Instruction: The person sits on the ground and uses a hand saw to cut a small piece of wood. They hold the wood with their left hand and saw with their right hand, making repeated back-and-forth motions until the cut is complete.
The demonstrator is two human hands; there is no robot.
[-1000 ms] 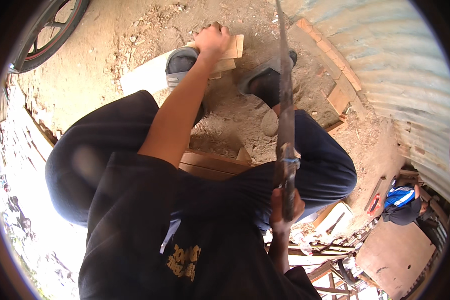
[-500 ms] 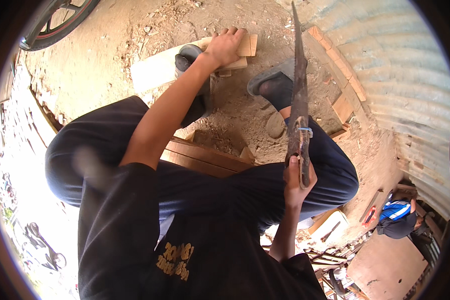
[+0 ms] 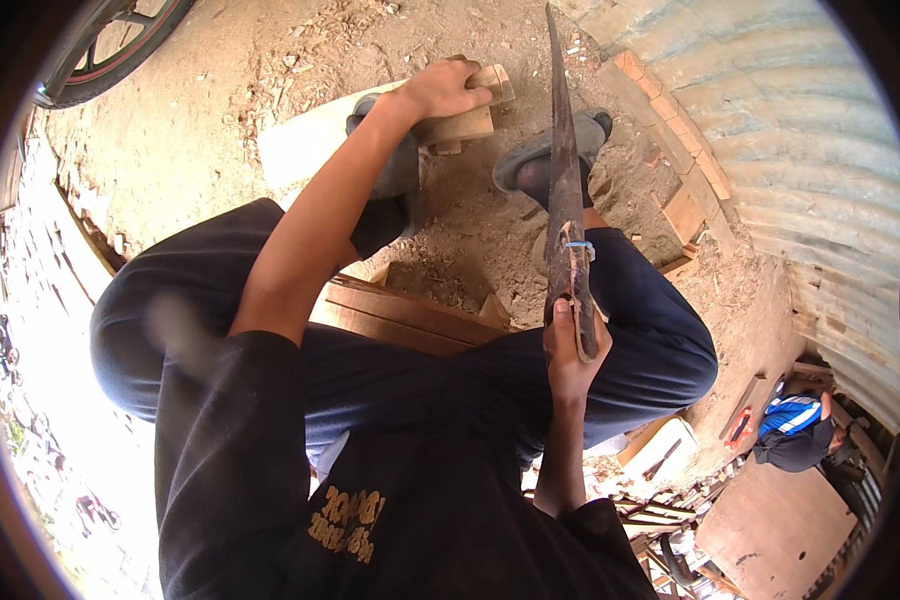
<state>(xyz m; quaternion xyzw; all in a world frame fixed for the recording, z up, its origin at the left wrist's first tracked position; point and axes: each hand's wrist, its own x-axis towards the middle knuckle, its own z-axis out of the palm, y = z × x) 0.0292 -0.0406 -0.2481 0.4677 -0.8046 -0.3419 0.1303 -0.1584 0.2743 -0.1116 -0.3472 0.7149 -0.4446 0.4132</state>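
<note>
My left hand (image 3: pixel 440 90) grips the right end of a pale board (image 3: pixel 305 140) and smaller wooden pieces (image 3: pixel 475 124) lying on the dirt, its fingers curled over the edge. My left sandaled foot (image 3: pixel 390 170) rests against the board. In my right hand (image 3: pixel 568 350) is a worn handsaw (image 3: pixel 563 140), held by its handle, which has a blue tie round it. The long blade points up and away from me, right of the board, passing in front of my right sandaled foot (image 3: pixel 530 160). A wooden plank seat (image 3: pixel 400 318) shows between my legs.
A corrugated metal wall (image 3: pixel 820 150) runs along the right, with wood strips (image 3: pixel 675 120) at its foot. A wheel (image 3: pixel 120 50) stands top left. Another person (image 3: pixel 800 425) in blue and black is low at the right, near a large panel (image 3: pixel 770 525) and scrap wood.
My right hand has risen with the saw since a second ago; the blade swung right, then back left. My left hand's fingers have curled from a more spread position onto the wood.
</note>
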